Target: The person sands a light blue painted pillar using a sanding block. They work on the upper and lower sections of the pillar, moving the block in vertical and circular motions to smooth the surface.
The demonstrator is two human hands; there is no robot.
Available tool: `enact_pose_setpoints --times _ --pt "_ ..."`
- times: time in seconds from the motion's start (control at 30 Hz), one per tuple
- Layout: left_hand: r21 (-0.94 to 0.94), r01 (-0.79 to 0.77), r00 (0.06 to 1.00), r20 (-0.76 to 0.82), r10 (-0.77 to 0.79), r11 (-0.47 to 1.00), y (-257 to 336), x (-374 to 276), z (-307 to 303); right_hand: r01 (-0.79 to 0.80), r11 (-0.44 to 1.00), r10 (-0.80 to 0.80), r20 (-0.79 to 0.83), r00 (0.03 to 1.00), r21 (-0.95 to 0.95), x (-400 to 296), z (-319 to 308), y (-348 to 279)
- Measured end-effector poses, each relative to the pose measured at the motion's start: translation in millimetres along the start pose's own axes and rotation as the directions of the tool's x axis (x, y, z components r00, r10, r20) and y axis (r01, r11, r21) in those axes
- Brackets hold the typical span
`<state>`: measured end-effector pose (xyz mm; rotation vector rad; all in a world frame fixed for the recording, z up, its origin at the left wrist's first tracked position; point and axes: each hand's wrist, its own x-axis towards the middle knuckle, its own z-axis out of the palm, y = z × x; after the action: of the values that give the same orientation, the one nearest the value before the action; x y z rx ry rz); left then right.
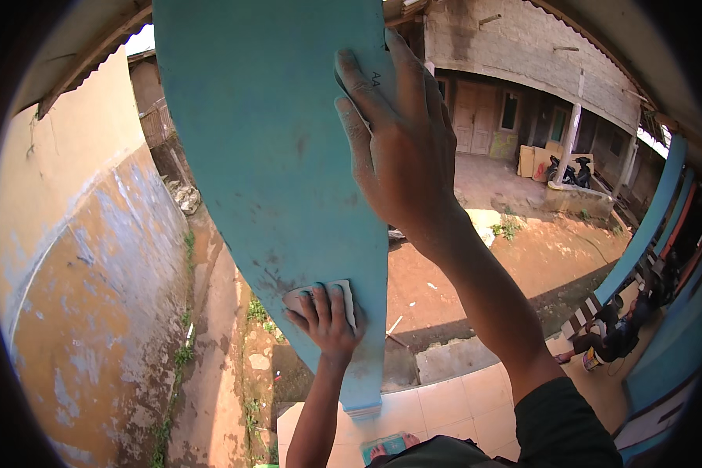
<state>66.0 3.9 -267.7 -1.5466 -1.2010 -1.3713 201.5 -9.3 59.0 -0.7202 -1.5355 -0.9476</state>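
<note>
A tall square pillar painted blue-green [269,146], with dark smudges and scuffs, stands right before me. Low on its face my left hand [327,319] presses a pale folded sheet, which looks like sandpaper [342,292], flat against the paint. Higher up, my right hand [406,134] lies at the pillar's right edge, dusty fingers spread over another sheet of the same kind [380,76] that bears printed letters. Most of each sheet is hidden under the fingers. My bare feet [409,440] are near the pillar's foot, on or beside a turquoise object [386,447].
The tiled porch floor [450,401] ends at a step above a dirt yard [444,281]. A seated person [605,333] is at the right, beside a paint bucket [591,359]. A peeling wall [93,263] rises on the left. A motorcycle [570,169] stands across the yard.
</note>
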Motion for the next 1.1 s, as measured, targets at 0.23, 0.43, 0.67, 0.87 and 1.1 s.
enact_pose_setpoints --times 0.23,0.43,0.67,0.87,1.1 --pt "-0.012 -0.007 1.000 0.004 0.007 1.000 -0.5 0.1 1.3 -0.018 0.998 0.018 0.009 1.000 -0.053 -14.7 2.1 6.1" --pt "0.003 -0.003 1.000 0.007 0.003 1.000 0.6 -1.0 2.8 -0.015 0.999 0.015 0.002 1.000 -0.045 -27.9 1.4 9.0" --pt "0.007 -0.008 1.000 -0.004 0.008 1.000 -1.9 -1.4 0.5 0.000 0.999 -0.001 -0.033 0.999 -0.052 -3.4 1.2 16.9" --pt "-0.015 -0.005 1.000 0.010 0.006 1.000 -0.9 -0.4 -0.9 0.007 0.999 -0.008 -0.027 1.000 -0.034 -15.4 -2.7 22.3" --pt "-0.005 -0.006 1.000 0.004 0.006 1.000 0.3 0.1 1.4 -0.055 0.998 0.056 0.102 0.993 -0.011 -86.4 -5.0 3.5"
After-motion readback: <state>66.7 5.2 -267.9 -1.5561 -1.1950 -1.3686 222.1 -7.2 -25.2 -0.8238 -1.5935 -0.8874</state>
